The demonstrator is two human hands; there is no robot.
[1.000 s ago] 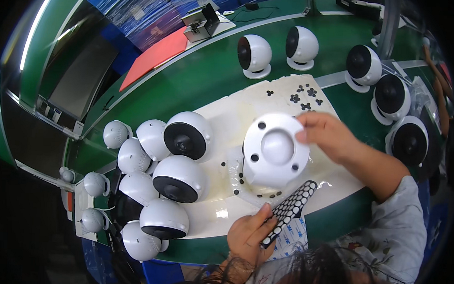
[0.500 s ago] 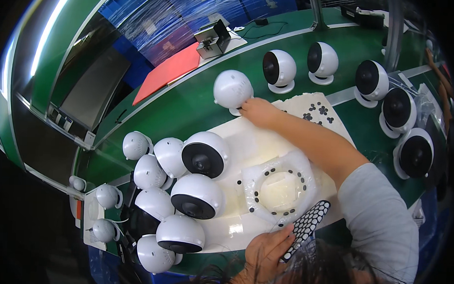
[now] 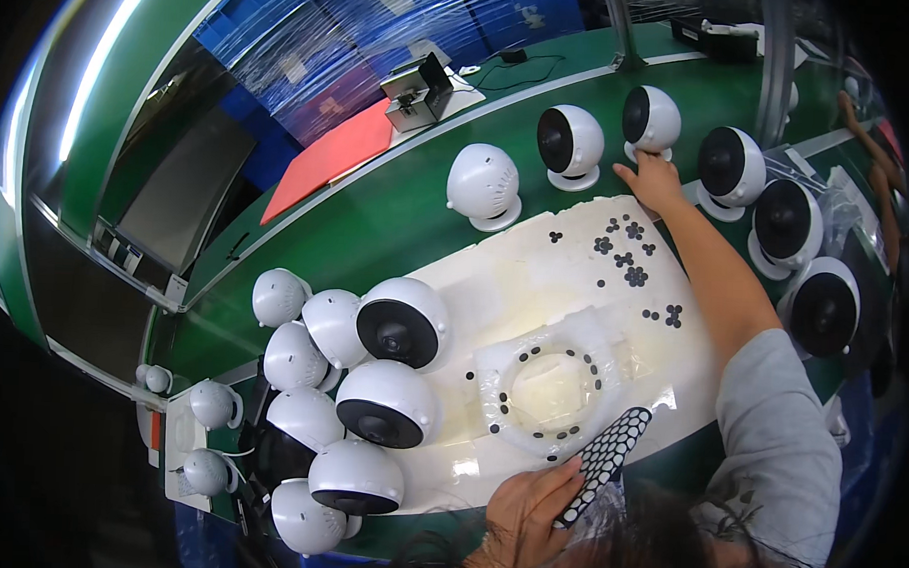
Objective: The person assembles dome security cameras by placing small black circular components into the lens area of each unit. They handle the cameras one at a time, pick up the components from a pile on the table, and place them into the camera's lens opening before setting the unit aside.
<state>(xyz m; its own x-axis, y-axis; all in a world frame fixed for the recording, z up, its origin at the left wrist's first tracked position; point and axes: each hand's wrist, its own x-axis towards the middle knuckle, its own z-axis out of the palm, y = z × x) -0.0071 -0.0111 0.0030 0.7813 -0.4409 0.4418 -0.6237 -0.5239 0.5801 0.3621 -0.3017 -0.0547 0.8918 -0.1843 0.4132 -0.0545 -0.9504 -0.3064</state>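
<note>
My right hand reaches to the back edge of the green bench. Its fingers are on the round foot of a white ball-shaped device with a black face, the thumb standing out to the left. My left hand, near the front edge, holds a black strip covered with white round spots. Just beyond that strip lies a ring-shaped, clear-wrapped piece with black dots around its opening. Two more white devices on stands, one turned away and one facing left, stand left of my right hand.
A cream sheet bears small black dot clusters. Several white devices crowd its left side; several black-faced ones line the right. Behind are a red board, a metal box and wrapped blue crates. A metal post rises back right.
My right hand has let go of the turned-away device and moved right to another one's foot. The dot clusters on the sheet are uncovered. My left hand keeps the strip.
</note>
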